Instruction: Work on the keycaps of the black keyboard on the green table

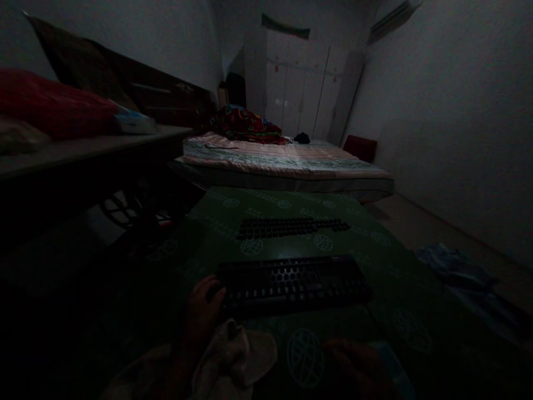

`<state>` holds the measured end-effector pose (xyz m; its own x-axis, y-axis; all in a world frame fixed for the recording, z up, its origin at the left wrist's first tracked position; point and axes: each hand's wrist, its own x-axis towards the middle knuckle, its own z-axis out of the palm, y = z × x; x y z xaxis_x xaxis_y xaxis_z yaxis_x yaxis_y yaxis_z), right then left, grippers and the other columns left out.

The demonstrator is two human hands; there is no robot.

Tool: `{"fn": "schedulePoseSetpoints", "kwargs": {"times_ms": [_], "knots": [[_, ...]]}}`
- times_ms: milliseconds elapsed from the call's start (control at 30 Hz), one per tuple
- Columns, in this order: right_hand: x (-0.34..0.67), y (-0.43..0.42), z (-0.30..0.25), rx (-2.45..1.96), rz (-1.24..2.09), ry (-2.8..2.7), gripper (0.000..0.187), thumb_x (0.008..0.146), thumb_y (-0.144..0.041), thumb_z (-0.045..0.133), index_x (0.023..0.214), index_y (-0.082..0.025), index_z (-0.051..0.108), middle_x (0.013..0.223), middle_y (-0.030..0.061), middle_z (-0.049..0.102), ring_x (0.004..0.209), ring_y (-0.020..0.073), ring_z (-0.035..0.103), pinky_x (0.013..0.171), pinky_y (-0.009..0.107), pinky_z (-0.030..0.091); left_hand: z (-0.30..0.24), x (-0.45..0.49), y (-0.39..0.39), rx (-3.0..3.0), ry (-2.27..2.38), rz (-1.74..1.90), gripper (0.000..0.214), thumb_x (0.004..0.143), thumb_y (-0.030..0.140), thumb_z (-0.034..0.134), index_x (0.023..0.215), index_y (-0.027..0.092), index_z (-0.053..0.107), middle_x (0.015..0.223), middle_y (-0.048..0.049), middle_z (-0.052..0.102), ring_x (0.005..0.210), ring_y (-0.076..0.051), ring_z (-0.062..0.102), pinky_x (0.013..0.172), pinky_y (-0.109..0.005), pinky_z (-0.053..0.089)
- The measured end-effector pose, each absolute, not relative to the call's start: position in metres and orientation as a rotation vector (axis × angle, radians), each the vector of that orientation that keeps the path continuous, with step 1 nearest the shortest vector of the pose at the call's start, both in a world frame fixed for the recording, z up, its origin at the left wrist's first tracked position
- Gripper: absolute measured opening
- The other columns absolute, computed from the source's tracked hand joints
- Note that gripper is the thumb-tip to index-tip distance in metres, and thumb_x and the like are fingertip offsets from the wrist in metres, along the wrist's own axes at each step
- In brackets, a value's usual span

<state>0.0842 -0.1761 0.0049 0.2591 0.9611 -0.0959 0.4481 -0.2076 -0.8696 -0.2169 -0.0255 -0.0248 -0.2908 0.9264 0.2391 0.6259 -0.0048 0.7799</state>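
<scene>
A black keyboard point(291, 286) lies on the green table, many of its keycaps off and its sockets showing. My left hand point(206, 303) grips its left end, thumb and fingers closed at the edge. Behind the keyboard, loose black keycaps point(287, 226) are laid out in rows. My right hand point(353, 361) is low at the right, in front of the keyboard and apart from it; darkness hides its fingers. Beside that hand shows a light blue thing point(393, 366), its kind unclear. A beige cloth point(233, 355) lies crumpled by my left wrist.
The green tabletop point(278, 204) carries pale globe prints. Beyond it stands a bed point(291, 161) with a bunched red patterned blanket point(245, 123). At left, a ledge point(166, 135) bears a red bag point(54, 105). Bluish cloth point(453, 265) lies at the right. The room is very dim.
</scene>
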Motion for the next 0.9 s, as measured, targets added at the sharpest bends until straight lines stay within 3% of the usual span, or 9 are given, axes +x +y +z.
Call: {"fn": "schedulePoseSetpoints", "kwargs": {"times_ms": [133, 333, 567, 900], "knots": [[0.091, -0.175, 0.003, -1.746, 0.852, -1.425, 0.034, 0.079, -0.046, 0.044, 0.087, -0.027, 0.072, 0.081, 0.0039, 0.071, 0.072, 0.0208, 0.065, 0.062, 0.026, 0.052, -0.022, -0.213, -0.03, 1.643, 1.916, 1.214, 0.034, 0.062, 0.045, 0.049, 0.077, 0.018, 0.062, 0.107, -0.0118, 0.061, 0.103, -0.026, 0.055, 0.095, -0.04, 0.041], [0.101, -0.172, -0.011, -1.725, 0.828, -1.608, 0.024, 0.066, -0.044, 0.058, 0.08, -0.029, 0.073, 0.075, 0.0046, 0.07, 0.071, 0.0245, 0.064, 0.065, 0.03, 0.052, -0.018, -0.208, -0.035, 1.622, 1.914, 1.213, 0.031, 0.063, 0.041, 0.049, 0.078, 0.017, 0.062, 0.108, -0.0115, 0.06, 0.102, -0.026, 0.056, 0.093, -0.04, 0.042], [0.093, -0.172, -0.02, -1.733, 0.871, -1.642, 0.038, 0.079, -0.046, 0.042, 0.078, -0.025, 0.073, 0.067, 0.006, 0.069, 0.058, 0.0196, 0.063, 0.052, 0.026, 0.049, -0.017, -0.209, -0.035, 1.603, 1.93, 1.197, 0.031, 0.064, 0.042, 0.049, 0.079, 0.018, 0.061, 0.107, -0.0104, 0.06, 0.103, -0.026, 0.055, 0.094, -0.039, 0.041], [0.073, -0.175, -0.024, -1.65, 0.858, -1.698, 0.023, 0.067, -0.046, 0.055, 0.069, -0.028, 0.07, 0.057, 0.0019, 0.065, 0.055, 0.0203, 0.059, 0.056, 0.029, 0.046, -0.009, -0.205, -0.043, 1.477, 1.959, 1.204, 0.028, 0.068, 0.03, 0.048, 0.088, 0.016, 0.062, 0.102, -0.0086, 0.064, 0.098, -0.023, 0.058, 0.091, -0.037, 0.043]]}}
